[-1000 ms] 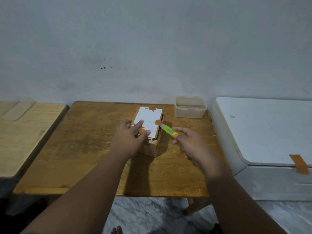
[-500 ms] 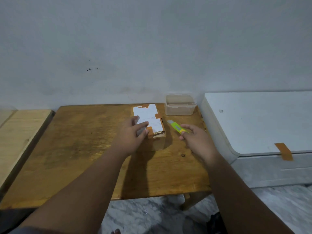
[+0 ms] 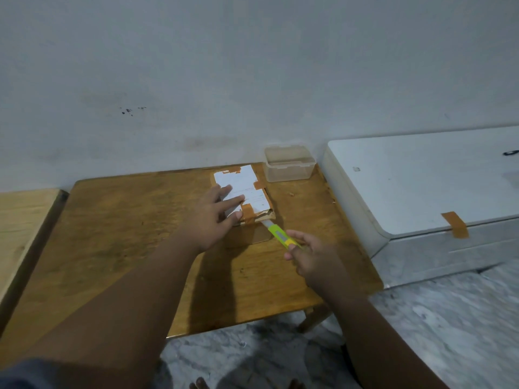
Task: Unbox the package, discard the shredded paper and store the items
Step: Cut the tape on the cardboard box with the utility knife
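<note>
A small cardboard package [image 3: 252,192] with a white label and brown tape lies on the wooden table [image 3: 118,248], near its far edge. My left hand [image 3: 213,217] rests flat on the package's top, fingers spread, pressing it down. My right hand [image 3: 309,256] grips a yellow-green utility knife [image 3: 278,234]. The knife's tip touches the package's near right corner, at the taped seam. What is inside the package is hidden.
A clear plastic container [image 3: 289,167] stands at the table's far right corner, just behind the package. A white cabinet [image 3: 421,186] with a strip of brown tape sits right of the table. A paler wooden table [image 3: 19,220] adjoins on the left. Marble floor lies below.
My right hand brought the knife from beside the package down to its near right corner. The left hand stayed on top. The camera shifted, and the view tilted.
</note>
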